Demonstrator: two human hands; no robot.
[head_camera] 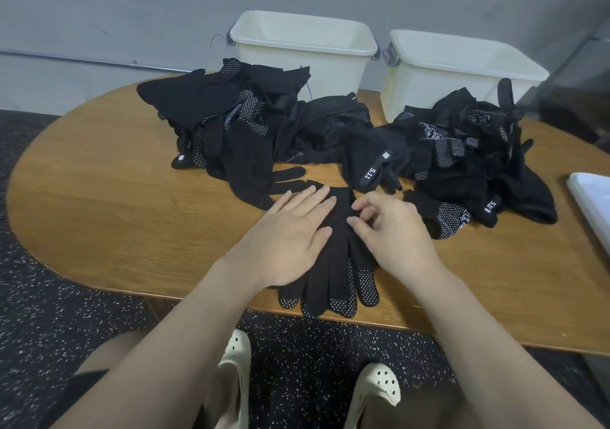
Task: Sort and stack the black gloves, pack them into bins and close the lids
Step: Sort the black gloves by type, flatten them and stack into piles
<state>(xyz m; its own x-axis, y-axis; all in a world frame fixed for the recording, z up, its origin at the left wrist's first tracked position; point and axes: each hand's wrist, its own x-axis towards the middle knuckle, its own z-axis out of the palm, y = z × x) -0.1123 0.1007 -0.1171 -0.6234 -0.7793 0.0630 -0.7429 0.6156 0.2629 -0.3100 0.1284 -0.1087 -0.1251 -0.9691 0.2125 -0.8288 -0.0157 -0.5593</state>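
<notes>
Head view first: what are we dealing with?

— Black knit gloves, with a small stack (333,263) lying at the near edge of the wooden table (99,204), fingers pointing toward the person and white grip dots showing on the fingertips. Behind it sit two loose heaps of gloves, the left heap (227,121) and the right heap (462,151), and behind those, two cream bins (303,52) and (462,75), both open, with nothing visible inside from this angle.

— How would they handle?

— I'd judge them light, limp and floppy, nothing fragile. The dotted side should grip rather than slide. A single glove will droop if lifted by one finger, so the cuff or the whole palm looks the better place to take hold; a stack probably wants both hands under or around it.

— And the hands?

— The left hand (290,230) lies flat on the stack, fingers straight and spread, pressing it down. The right hand (389,227) has its fingers curled in, and thumb and fingertips appear to pinch the top glove's fabric near the cuff end.

— Lids?

— A pale flat edge at the right border (591,204) may be one; I cannot tell.
</notes>
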